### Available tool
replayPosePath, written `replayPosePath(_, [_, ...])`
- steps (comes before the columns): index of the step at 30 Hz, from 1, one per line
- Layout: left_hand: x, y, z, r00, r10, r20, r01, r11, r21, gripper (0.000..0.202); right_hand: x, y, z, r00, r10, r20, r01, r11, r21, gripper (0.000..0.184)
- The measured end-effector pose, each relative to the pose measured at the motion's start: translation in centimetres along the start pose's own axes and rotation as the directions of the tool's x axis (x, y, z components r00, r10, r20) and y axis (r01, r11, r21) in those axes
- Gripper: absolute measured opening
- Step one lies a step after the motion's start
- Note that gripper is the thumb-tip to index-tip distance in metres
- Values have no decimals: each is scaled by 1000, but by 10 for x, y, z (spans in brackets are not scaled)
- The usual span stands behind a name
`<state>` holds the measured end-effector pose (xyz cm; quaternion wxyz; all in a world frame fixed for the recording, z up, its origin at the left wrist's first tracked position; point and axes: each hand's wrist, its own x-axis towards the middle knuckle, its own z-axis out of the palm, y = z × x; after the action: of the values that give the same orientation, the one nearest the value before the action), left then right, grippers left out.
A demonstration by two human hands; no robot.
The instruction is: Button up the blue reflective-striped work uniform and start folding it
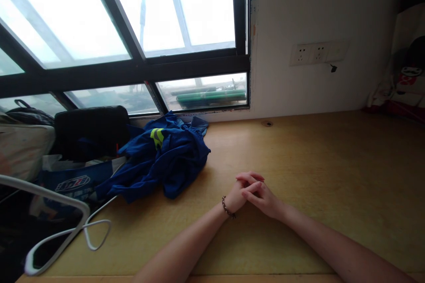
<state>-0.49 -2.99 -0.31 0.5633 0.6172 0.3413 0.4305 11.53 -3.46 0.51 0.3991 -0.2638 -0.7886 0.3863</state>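
My left hand (238, 193) and my right hand (264, 198) are clasped together on the wooden desk (332, 172), fingers interlaced, with nothing in them. A dark bead bracelet (227, 208) circles my left wrist. A crumpled blue garment (166, 159) with a yellow-green mark lies on the desk to the left of my hands, a short way off.
A white clothes hanger (69, 225) lies at the desk's left front. Behind it sit a blue printed bag (75, 183), a black bag (91, 130) and a pale cushion (23, 148). A window (133, 31) runs along the back; wall sockets (310, 53) and bedding (403, 84) are at right.
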Motion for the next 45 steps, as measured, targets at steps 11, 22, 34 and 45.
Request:
replayPosePath(11, [0, 2, 1, 1000, -7, -8, 7, 1000, 6, 22, -1, 1, 0, 1000, -1, -1, 1, 1000, 28, 35])
replayPosePath(22, [-1, 1, 2, 1000, -12, -11, 12, 1000, 1, 23, -1, 0, -1, 1000, -6, -4, 6, 1000, 11, 36])
replayPosePath(34, [0, 2, 1, 1000, 12, -4, -12, 1000, 20, 21, -1, 0, -1, 1000, 2, -1, -2, 1000, 22, 35])
replayPosePath(45, [-1, 4, 1, 1000, -13, -7, 14, 1000, 5, 22, 0, -1, -1, 1000, 11, 1, -11, 1000, 14, 36])
